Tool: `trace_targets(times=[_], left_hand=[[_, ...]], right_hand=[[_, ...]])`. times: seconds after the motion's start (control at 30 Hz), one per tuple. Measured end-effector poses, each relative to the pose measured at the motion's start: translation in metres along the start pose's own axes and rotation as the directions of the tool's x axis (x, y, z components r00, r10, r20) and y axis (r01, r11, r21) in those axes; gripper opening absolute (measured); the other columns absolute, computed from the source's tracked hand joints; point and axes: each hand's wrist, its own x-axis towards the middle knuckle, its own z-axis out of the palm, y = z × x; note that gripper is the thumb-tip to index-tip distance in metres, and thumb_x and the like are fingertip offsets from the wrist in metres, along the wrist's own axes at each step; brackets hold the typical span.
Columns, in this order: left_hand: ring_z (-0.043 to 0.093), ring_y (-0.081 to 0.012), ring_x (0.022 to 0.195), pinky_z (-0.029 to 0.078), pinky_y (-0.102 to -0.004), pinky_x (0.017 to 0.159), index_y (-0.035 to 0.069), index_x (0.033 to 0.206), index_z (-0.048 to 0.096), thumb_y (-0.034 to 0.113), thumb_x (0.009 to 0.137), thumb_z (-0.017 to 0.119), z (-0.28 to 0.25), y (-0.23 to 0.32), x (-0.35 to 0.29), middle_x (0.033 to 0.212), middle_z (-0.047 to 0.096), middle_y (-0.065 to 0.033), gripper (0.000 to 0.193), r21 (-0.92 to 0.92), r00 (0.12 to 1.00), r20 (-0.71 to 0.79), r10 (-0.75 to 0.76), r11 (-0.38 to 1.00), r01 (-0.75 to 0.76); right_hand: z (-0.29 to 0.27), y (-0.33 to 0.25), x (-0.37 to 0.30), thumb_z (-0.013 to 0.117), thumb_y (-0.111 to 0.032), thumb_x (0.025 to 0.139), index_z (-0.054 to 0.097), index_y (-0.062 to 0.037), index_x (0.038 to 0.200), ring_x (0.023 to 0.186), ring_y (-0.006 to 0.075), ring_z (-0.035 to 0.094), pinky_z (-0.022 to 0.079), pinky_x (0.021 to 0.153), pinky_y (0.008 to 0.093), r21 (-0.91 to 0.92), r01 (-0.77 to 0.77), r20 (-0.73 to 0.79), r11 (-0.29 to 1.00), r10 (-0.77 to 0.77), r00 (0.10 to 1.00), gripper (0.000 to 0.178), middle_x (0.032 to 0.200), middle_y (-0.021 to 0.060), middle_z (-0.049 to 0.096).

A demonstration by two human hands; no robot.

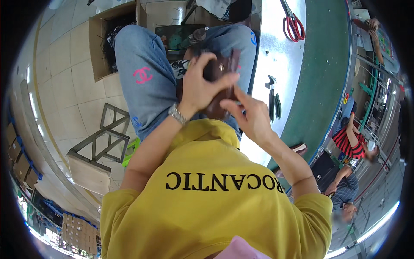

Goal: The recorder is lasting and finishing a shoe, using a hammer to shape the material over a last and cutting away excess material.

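Observation:
A glossy dark brown shoe [215, 103], blurred by motion, is held above my lap between my knees. My left hand [200, 84] grips it from the left, with thumb and fingers curved round its upper part. From the right, my right hand [254, 116] pinches the shoe's near right side with thumb and forefinger. A narrow brown strip [234, 62] stands up along the shoe's right side, close to my left thumb. Blur hides the shoe's finer details and exactly what lies under the right fingertips.
On my right, a metal-topped bench [254, 157] carries red-handled scissors [294, 28] and black-handled pincers [272, 99]. Another brown shoe [299, 148] rests farther right on the green surface [321, 82]. An open carton [98, 52] and a metal-framed stool [92, 172] stand left. Other people sit at the far right.

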Motion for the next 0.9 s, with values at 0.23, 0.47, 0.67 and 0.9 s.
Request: trace_targets(times=[0.23, 0.47, 0.67, 0.9], left_hand=[[0.062, -0.0106, 0.084, 0.052, -0.0259, 0.07, 0.005, 0.109, 0.057, 0.044, 0.08, 0.078, -0.041, -0.009, 0.026, 0.098, 0.062, -0.0057, 0.053, -0.584, 0.932, 0.235, -0.277, 0.726, 0.363], [0.058, -0.0091, 0.082, 0.05, -0.0251, 0.073, 0.006, 0.112, 0.055, 0.04, 0.083, 0.076, -0.043, -0.01, 0.016, 0.096, 0.059, -0.0034, 0.049, -0.599, 0.926, 0.286, -0.245, 0.709, 0.372], [0.058, -0.0089, 0.083, 0.05, -0.0247, 0.073, 0.006, 0.113, 0.055, 0.045, 0.083, 0.074, -0.044, -0.016, 0.027, 0.096, 0.058, -0.0032, 0.053, -0.614, 0.903, 0.323, -0.281, 0.664, 0.427], [0.058, -0.0095, 0.084, 0.05, -0.0253, 0.075, 0.006, 0.116, 0.054, 0.047, 0.083, 0.073, -0.04, -0.015, 0.019, 0.098, 0.057, -0.0033, 0.056, -0.581, 0.914, 0.305, -0.267, 0.709, 0.401]], right_hand=[[0.019, 0.044, -0.01, 0.069, -0.013, 0.09, 0.057, -0.0006, 0.132, 0.093, 0.0113, 0.065, 0.05, 0.082, 0.0252, 0.518, -0.08, -0.172, 0.852, 0.195, 0.966, 0.045, 0.11, 0.0117, 0.07], [0.015, 0.184, -0.05, 0.07, -0.024, 0.088, 0.044, -0.0063, 0.143, 0.109, 0.0343, 0.052, 0.044, 0.09, 0.0401, -0.353, -0.355, -0.51, 0.865, 0.14, 0.849, 0.064, 0.119, 0.0201, 0.053], [0.01, 0.201, -0.047, 0.056, -0.019, 0.098, 0.044, -0.0047, 0.142, 0.086, 0.0239, 0.053, 0.044, 0.079, 0.0374, -0.361, -0.226, -0.449, 0.905, 0.044, 0.893, 0.049, 0.098, 0.0135, 0.056], [-0.009, 0.082, -0.033, 0.048, -0.017, 0.102, 0.048, -0.0014, 0.119, 0.074, 0.0126, 0.057, 0.047, 0.07, 0.028, 0.782, -0.27, 0.126, 0.562, 0.282, 0.951, 0.023, 0.083, 0.0042, 0.058]])
